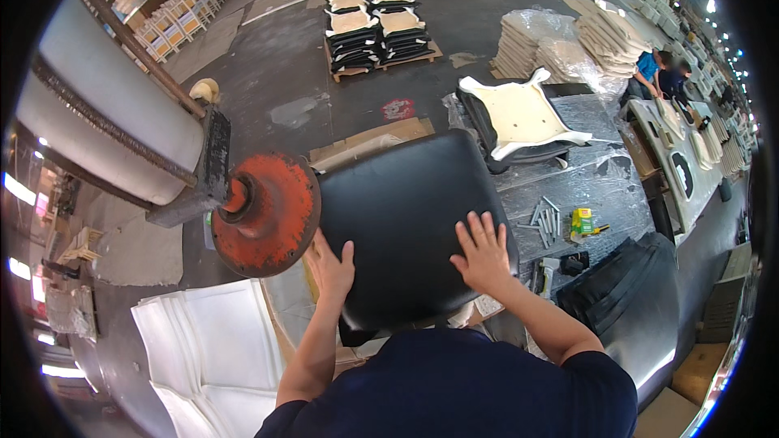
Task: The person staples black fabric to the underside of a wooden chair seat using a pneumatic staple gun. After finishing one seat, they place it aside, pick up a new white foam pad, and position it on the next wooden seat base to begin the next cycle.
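One smooth black padded seat lies right in front of me; my left hand, unclenched with its thumb apart, is at the left edge, and my right hand is laid flat on the right side, fingers spread. Just left of the seat is a worn red disc, with white sheets nearer me. To the right, a plastic-covered table bears metal strips, a yellow-and-green box and, farther off, another seat, pale underside up.

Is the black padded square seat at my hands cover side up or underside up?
Cover side up: the black padded square seat shows smooth covering where your right hand rests; its underside is hidden.
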The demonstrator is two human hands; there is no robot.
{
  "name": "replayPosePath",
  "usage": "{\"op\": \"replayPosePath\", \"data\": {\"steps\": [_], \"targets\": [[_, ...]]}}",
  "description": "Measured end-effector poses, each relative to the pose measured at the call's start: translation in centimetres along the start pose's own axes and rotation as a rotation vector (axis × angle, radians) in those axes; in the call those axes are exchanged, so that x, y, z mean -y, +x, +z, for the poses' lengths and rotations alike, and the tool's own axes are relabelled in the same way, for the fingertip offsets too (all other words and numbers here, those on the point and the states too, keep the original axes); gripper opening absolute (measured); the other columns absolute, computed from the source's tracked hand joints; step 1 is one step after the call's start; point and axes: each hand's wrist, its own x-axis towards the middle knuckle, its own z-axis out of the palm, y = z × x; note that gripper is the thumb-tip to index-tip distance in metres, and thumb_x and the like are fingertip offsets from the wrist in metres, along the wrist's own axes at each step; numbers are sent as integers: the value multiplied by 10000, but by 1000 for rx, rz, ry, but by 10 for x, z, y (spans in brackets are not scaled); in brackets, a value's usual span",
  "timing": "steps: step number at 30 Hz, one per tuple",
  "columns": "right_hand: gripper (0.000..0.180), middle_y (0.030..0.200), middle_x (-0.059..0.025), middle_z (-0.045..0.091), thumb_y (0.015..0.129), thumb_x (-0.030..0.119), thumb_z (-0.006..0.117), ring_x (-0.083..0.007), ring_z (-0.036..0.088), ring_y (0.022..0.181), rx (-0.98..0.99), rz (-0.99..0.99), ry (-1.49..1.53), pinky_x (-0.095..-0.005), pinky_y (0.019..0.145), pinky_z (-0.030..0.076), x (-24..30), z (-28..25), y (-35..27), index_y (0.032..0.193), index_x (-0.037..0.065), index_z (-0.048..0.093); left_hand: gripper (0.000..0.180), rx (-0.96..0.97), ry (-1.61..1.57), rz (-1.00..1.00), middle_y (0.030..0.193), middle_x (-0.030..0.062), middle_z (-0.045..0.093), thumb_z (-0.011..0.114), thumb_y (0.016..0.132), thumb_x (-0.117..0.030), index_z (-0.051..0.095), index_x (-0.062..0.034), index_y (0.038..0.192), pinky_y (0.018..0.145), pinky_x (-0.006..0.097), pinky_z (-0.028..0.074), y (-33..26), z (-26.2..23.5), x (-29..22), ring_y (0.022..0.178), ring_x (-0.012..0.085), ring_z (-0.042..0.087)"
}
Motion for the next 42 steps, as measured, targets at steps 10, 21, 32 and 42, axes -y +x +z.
{"op": "replayPosePath", "data": {"steps": [10,21,32,42], "targets": [[736,1818,-190,301,1135,503,509,-412,210,1702,55,-271,161,-656,1351,169,98,29,151,1725,77,398,527,46,295,501,1574,179,613,575,1114,-431,651,-84,1504,1247,560,400,171,34,-48,1472,448,536],[756,1662,-202,516,1125,613,455,-386,370,1614,91,3,0,-612,1355,174,35,16,294,1611,40,543,710,255,393,166,1233,268,785,419,1130,-612,789,-11,1206,1088,566,523,216,44,-54,1229,465,718],[727,1432,-216,716,1121,630,451,-412,680,1333,67,56,313,-525,1144,521,-118,-1,309,1428,22,703,814,400,444,101,1271,303,768,324,1133,-615,812,31,1221,1137,570,508,239,41,-36,1270,488,706],[915,1397,-382,660,1078,607,633,-569,673,1245,-76,311,502,-597,1070,546,-94,2,93,1678,-19,340,836,325,430,0,1277,361,747,385,1122,-628,793,95,1219,1135,571,503,212,42,-30,1278,517,694]]}}
